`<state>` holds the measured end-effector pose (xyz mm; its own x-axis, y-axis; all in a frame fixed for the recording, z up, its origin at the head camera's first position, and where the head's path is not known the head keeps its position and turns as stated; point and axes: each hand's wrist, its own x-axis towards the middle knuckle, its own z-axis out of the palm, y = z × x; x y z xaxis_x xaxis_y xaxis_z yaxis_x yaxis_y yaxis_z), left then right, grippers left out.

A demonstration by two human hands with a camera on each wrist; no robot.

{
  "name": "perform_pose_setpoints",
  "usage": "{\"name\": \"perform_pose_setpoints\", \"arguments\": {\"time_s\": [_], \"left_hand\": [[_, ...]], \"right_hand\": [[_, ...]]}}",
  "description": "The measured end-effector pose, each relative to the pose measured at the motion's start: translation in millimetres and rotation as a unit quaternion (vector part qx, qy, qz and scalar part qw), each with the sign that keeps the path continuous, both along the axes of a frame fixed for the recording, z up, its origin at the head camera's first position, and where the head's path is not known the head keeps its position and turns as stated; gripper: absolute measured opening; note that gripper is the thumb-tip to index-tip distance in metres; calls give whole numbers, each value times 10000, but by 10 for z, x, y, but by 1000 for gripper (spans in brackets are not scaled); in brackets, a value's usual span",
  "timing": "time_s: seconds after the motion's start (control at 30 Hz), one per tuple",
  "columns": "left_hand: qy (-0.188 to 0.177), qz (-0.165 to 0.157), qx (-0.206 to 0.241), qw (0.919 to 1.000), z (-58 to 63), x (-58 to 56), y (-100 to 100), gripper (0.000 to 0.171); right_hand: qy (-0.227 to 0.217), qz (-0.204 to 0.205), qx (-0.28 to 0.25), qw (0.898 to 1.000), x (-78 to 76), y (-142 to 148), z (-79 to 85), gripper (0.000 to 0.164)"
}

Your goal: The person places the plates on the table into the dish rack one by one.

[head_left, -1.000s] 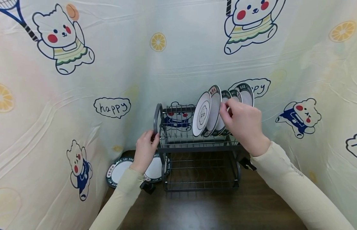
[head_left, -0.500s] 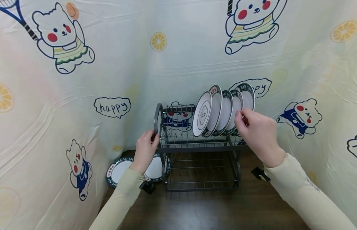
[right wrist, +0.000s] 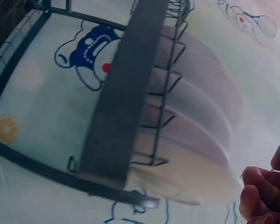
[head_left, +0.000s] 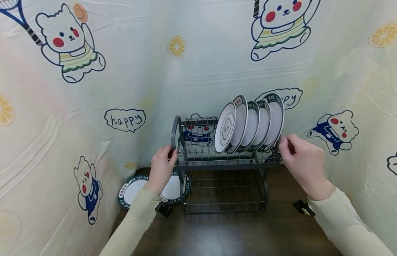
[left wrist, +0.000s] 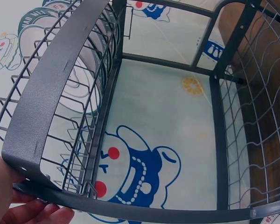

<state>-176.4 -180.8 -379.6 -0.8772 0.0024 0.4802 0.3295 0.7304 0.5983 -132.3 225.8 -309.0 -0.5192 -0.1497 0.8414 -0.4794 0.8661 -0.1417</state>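
Note:
A dark grey two-tier dish rack stands on a brown table. Several white plates with dark patterned rims stand on edge in the right part of its upper tier, leaning. My left hand grips the rack's left end frame; in the left wrist view its fingers curl around the lower corner of the end bar. My right hand hovers beside the rack's upper right end, fingers loosely bent around nothing. In the right wrist view a gap separates its thumb from its fingers, close to the plates' edges.
Two flat plates, one at the far left and another partly behind my left wrist, lie left of the rack. A patterned curtain hangs behind and at both sides. Brown tabletop extends in front.
My right hand has moved right and downward, from in front of the middle plates to beside the rack's right end. The left hand, rack and plates have stayed in place.

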Motion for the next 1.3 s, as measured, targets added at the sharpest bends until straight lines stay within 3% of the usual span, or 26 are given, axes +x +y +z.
{"name": "perform_pose_setpoints", "arguments": {"time_s": [0.2, 0.43, 0.57, 0.73, 1.03, 1.17, 1.3], "left_hand": [[36, 10, -38, 10000, -21, -10, 5, 15], [107, -21, -1, 9999, -24, -15, 1, 15], [1, -51, 85, 10000, -19, -12, 0, 17], [-72, -63, 121, 9999, -22, -12, 3, 17], [-66, -39, 117, 9999, -32, -7, 7, 15], [-65, -30, 88, 9999, -27, -12, 2, 16], [-39, -23, 78, 10000, -27, -12, 0, 16]], "right_hand": [[-119, -180, -91, 9997, -13, 139, -179, 21], [-574, -375, -149, 9975, -78, 196, -336, 20], [-1049, -420, -205, 9934, -172, 216, -463, 21], [-1890, -479, -392, 9800, -245, 217, -576, 28], [-2996, -390, -438, 9523, -312, 240, -514, 34], [-3257, -428, -442, 9435, -351, 240, -472, 37], [-3322, -485, -427, 9410, -374, 223, -463, 35]]}}
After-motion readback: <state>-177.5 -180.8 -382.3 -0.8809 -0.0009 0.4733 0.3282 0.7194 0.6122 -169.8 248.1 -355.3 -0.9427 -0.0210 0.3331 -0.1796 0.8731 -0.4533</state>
